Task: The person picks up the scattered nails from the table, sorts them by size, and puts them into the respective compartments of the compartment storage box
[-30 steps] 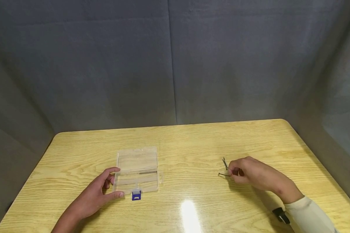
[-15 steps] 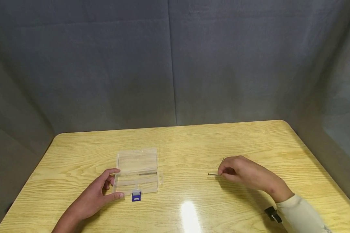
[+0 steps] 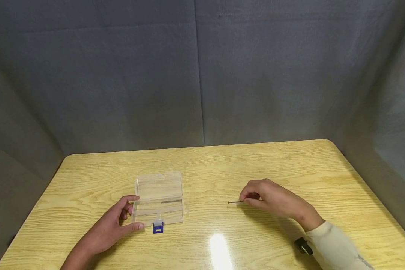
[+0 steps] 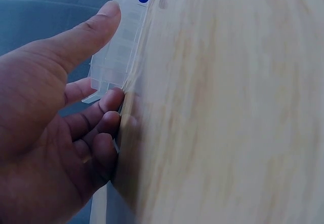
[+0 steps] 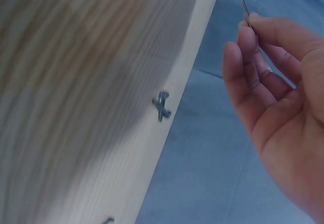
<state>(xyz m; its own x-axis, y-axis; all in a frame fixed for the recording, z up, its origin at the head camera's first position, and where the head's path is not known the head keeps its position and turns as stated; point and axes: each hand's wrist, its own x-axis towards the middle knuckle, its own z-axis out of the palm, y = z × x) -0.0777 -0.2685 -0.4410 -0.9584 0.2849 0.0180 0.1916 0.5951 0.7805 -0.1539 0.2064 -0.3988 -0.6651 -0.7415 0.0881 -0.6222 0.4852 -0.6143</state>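
A clear plastic compartment box (image 3: 182,212) lies on the table at left in the head view, its lid (image 3: 159,184) folded back. From its front edge hangs a blue latch (image 3: 158,227). My left hand (image 3: 111,227) grips the box's left side, thumb at the front corner and index finger near the hinge. One dark nail (image 3: 171,201) lies in the rear compartment. To the right, my right hand (image 3: 273,198) pinches another nail (image 3: 234,202) between thumb and fingertips, with the head end pointing left toward the box. In the right wrist view its shank (image 5: 244,3) sticks out beyond the fingertips.
Several dark nails (image 5: 161,106) lie crossed in a small heap on the wooden table (image 3: 202,165), seen in the right wrist view. A further small dark piece (image 5: 109,220) shows at that view's bottom edge. Grey curtains (image 3: 202,75) enclose the table.
My right hand has moved left, carrying the pinched nail away from the heap toward the box. The left hand and the box have stayed in place.
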